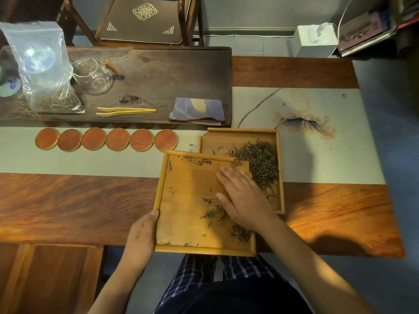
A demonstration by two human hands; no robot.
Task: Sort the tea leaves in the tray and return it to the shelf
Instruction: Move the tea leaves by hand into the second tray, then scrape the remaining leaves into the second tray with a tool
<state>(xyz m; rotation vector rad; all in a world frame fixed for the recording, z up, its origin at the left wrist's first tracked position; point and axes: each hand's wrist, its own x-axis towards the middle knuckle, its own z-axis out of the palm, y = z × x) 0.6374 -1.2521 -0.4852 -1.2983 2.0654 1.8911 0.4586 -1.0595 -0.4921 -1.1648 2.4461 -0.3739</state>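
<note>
Two bamboo trays on the table, both hands at the near one.

Right hand (242, 198) lies flat in the near tray (181, 184), fingers straight and close together, fingertips pointing to the far rim; scattered tea leaves (213, 210) sit just left of and under the palm edge, a heaped pile (260, 162) lies beyond the fingers to the right in the far tray (240, 134), whose near-left corner the near tray overlaps. Left hand (142, 232) grips the near tray's left rim, thumb on top, fingers curled under. Wooden table (68, 200) with pale runner (90, 159); six round coasters (106, 139) in a row beyond the left thumb, then a dark tea board (181, 71) with tongs (125, 111), folded cloth (197, 109), plastic bag (45, 69) and glass pitcher (95, 78). Both forearms reach in from below, over checked trousers (204, 275).
</note>
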